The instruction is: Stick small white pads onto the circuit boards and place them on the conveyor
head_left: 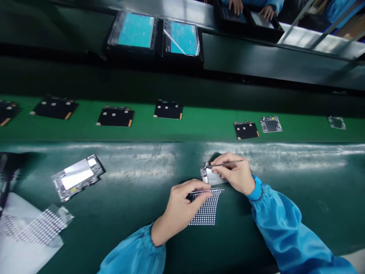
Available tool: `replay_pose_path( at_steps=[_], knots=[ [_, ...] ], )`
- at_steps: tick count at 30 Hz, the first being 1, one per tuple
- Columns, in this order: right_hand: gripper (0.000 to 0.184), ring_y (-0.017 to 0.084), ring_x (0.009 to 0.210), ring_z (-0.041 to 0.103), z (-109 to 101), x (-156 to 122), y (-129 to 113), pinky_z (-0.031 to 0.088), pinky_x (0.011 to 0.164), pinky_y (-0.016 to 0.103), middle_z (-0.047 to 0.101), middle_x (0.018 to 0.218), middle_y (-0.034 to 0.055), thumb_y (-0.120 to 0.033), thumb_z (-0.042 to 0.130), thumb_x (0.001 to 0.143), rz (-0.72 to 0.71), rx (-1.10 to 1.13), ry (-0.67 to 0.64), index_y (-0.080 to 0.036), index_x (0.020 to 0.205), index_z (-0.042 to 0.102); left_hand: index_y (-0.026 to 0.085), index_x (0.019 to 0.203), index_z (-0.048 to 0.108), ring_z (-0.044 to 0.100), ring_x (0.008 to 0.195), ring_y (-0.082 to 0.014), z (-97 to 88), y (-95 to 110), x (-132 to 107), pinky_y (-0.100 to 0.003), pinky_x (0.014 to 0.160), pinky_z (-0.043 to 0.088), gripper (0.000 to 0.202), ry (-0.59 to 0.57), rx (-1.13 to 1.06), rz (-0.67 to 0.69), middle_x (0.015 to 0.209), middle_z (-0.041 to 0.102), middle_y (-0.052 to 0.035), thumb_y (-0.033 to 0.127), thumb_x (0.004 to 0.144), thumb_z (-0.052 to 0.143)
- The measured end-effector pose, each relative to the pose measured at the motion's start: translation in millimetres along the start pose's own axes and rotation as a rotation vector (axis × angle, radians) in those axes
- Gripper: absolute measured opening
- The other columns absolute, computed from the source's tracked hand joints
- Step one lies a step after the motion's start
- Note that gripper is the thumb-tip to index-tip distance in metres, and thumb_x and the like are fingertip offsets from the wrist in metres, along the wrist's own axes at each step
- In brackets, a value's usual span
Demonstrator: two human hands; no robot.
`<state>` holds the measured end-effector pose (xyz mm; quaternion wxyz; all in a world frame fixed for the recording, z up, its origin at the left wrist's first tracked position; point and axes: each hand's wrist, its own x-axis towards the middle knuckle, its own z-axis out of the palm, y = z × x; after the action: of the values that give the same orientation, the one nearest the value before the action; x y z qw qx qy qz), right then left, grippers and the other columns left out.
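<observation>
My right hand (235,175) is closed around thin metal tweezers (228,163), their tips pointing left over a circuit board (204,174). The board lies on the green mat, with a pale metal plate on it, and my fingers cover part of it. My left hand (182,205) pinches the upper edge of a sheet of small white round dots (207,213), just in front of the board. That edge looks folded over and shiny. The left thumb and fingers hide part of the sheet.
Another circuit board (76,177) lies at left. Near it, more dotted sheets (42,226) rest on white paper (17,258). Along the green strip sit several black-covered boards (115,117) and bare boards (270,124). Trays with blue-green panels (136,30) stand behind; another person's hands (266,13) appear at top.
</observation>
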<state>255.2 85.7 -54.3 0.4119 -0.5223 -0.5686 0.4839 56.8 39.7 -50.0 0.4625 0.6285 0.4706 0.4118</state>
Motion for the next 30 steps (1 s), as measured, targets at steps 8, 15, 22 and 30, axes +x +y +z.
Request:
replay_pose_path(
  at_steps=[8,15,22,30],
  knots=[
    [0.011,0.017,0.07,0.07,-2,0,-4,0.056,0.056,0.028,0.075,0.085,0.005,-0.025,0.079,0.08,-0.035,-0.014,0.01,-0.02,0.081,0.07,0.021,0.086,0.078,0.075,0.07,-0.0164,-0.6,0,0,-0.025,0.068,0.062,0.007,-0.007,0.011,-0.002,0.079,0.08,-0.0013,0.016,0.082,0.075],
    [0.035,0.022,0.084,0.06,-19,-12,-27,0.053,0.072,0.038,0.065,0.092,0.0081,-0.013,0.043,0.092,-0.458,-0.646,-0.234,-0.02,0.113,0.071,0.02,0.083,0.077,0.075,0.07,-0.0172,-2.3,3,-1,-0.027,0.068,0.062,0.005,-0.048,-0.006,0.009,0.078,0.079,-0.0022,0.016,0.082,0.074],
    [0.047,0.02,0.079,0.058,-11,-9,-21,0.042,0.056,0.029,0.064,0.094,0.008,-0.016,0.054,0.09,-0.459,-1.146,-0.45,-0.023,0.135,0.064,0.019,0.082,0.076,0.075,0.07,-0.0175,-3.3,2,-4,-0.027,0.068,0.061,0.005,-0.077,-0.04,0.056,0.077,0.079,-0.0032,0.015,0.081,0.075],
    [0.074,0.021,0.076,0.064,-35,-16,-17,0.046,0.06,0.03,0.07,0.101,0.0091,-0.057,0.065,0.089,-0.339,-1.061,-0.372,-0.02,0.151,0.047,0.02,0.083,0.076,0.075,0.069,-0.0181,-6.5,3,-5,-0.027,0.068,0.063,0.004,-0.112,-0.032,0.048,0.077,0.079,-0.0036,0.017,0.083,0.074]
  ],
)
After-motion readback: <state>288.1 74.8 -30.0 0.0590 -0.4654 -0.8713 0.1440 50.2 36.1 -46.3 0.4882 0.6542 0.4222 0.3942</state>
